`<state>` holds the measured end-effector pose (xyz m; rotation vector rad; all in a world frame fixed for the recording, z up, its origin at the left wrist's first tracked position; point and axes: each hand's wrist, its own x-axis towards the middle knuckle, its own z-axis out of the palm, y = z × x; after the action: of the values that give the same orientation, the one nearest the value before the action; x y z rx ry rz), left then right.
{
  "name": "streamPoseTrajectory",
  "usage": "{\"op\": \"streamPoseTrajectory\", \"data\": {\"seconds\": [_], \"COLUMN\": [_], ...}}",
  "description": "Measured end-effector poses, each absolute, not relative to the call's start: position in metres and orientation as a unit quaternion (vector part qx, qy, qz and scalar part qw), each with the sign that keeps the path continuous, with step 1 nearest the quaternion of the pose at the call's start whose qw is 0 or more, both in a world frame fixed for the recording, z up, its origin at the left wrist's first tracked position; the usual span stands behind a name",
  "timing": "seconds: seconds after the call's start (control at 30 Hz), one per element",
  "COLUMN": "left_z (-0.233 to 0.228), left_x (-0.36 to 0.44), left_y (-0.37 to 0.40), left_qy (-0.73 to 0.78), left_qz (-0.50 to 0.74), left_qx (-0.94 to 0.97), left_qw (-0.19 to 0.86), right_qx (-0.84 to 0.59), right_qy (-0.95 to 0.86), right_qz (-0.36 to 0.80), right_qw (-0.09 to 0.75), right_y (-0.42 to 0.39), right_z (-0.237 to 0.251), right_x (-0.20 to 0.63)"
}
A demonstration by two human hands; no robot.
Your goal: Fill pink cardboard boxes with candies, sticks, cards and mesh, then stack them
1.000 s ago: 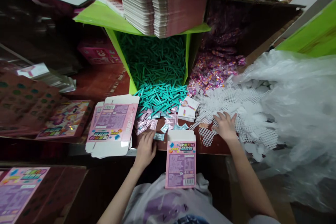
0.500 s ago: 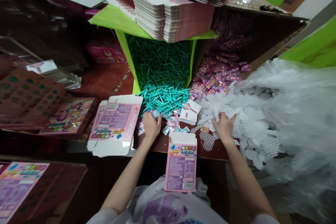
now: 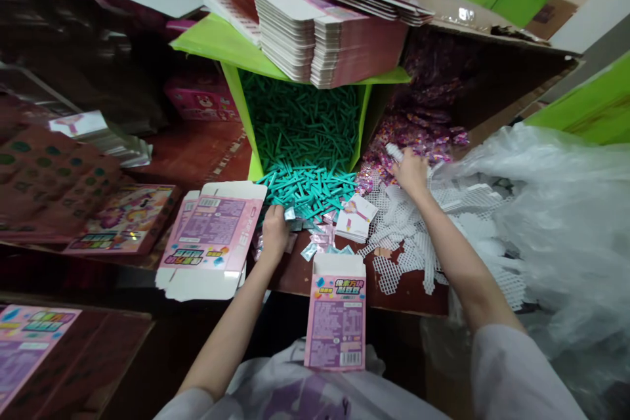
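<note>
The left hand [image 3: 274,231] is closed on small packets [image 3: 315,236] just left of the open box [image 3: 337,315]; the right hand [image 3: 411,170] — far side, at the pink sachets [image 3: 418,134] — pinches one.

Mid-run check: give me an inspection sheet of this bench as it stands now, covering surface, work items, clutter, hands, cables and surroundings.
Surface: dark red table, crowded.
Work items: teal sticks spilling from a green box; small sachets; open pink carton at the near edge.
Clutter: flat carton blank, white mesh pieces, pink packets, stacked blanks, clear plastic sheeting.
Hands: left hand closed on sachets; right hand grips a small white piece near the pink packets.
Cables: nothing seen.
Surroundings: green panels.
</note>
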<state>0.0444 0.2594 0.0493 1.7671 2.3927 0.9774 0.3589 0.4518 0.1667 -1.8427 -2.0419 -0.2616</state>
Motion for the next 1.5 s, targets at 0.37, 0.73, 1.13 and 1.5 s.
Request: {"op": "streamPoseTrajectory", "data": {"seconds": [0.37,0.73,1.13,1.5], "left_z": [0.067,0.090,0.074,0.076], "left_x": [0.024,0.052,0.107,0.141], "left_y": [0.246,0.243,0.202,0.181], "left_qy": [0.678,0.604,0.635,0.620], "left_qz": [0.497,0.671,0.562,0.217], "left_qx": [0.538,0.427,0.453,0.751], "left_qw": [-0.060,0.045,0.275,0.059], "right_qx": [-0.698,-0.457,-0.551,-0.446], "right_qy": [-0.661,-0.670,-0.500,-0.404], "right_qz": [-0.016,0.060,0.189,0.606], "right_qw": [0.275,0.582,0.641,0.520], "right_y": [0.482,0.286,0.223,0.231], "right_z": [0.141,0.197,0.174,0.138], "right_x": [0.369,0.361,0.395,0.347]}}
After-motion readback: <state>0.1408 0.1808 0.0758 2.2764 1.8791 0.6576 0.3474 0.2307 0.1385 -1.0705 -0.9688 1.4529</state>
